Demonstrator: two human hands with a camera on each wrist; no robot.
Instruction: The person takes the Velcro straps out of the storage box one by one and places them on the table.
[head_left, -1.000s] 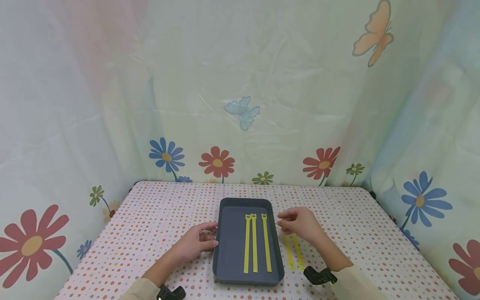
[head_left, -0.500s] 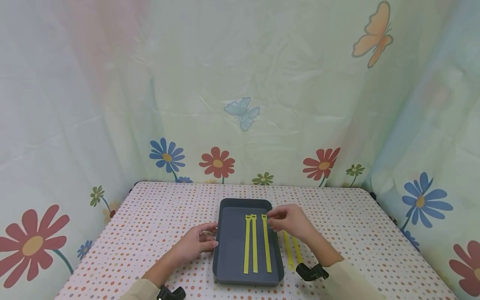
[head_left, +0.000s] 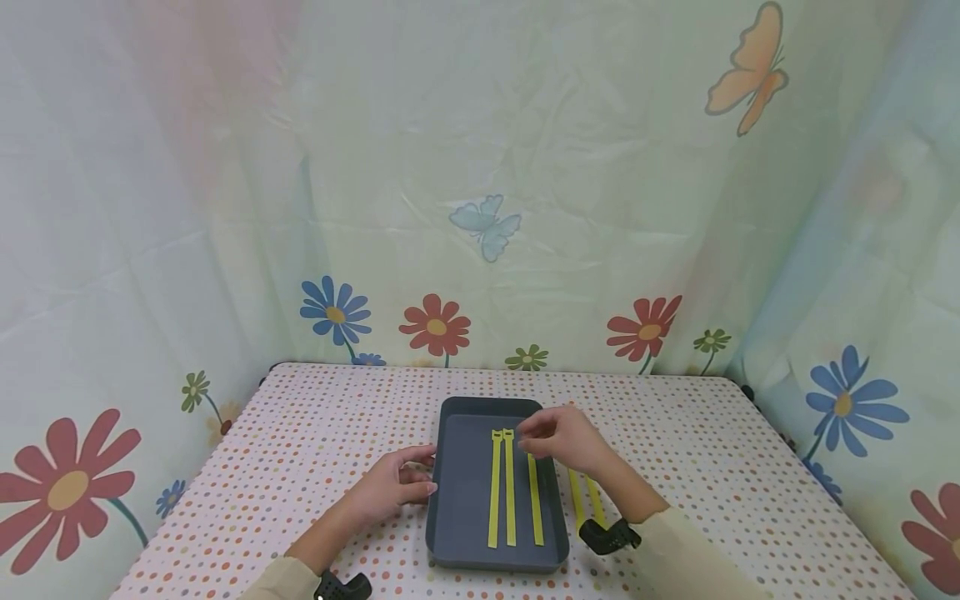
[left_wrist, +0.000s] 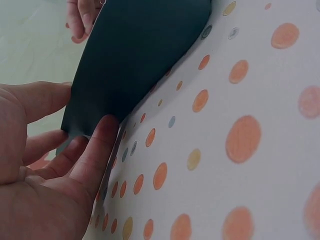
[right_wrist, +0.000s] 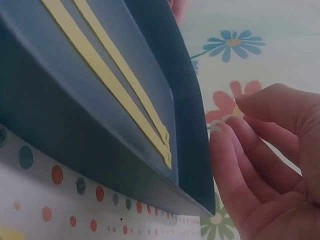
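A dark grey tray [head_left: 468,533] stands on the table, with three yellow cable straps lying lengthwise in it. The left strap [head_left: 495,492] and the middle strap [head_left: 510,492] show their slotted heads. Over the upper end of the right strap [head_left: 536,504] is my right hand [head_left: 566,437], hiding that strap's head. Its fingers are loosely bent, and the right wrist view shows nothing between thumb and fingers. My left hand [head_left: 386,487] rests against the tray's left side. In the left wrist view, its fingertips [left_wrist: 106,127] touch the tray's outer wall [left_wrist: 140,50].
Two more yellow straps [head_left: 576,496] lie on the dotted tablecloth [head_left: 337,417] to the right of the tray, partly hidden by my right wrist. A flowered curtain [head_left: 375,167] hangs behind the table and along both sides.
My right hand has moved left from above the loose straps, across the tray's right rim, to over the right strap's head. My left hand and the tray have stayed in place.
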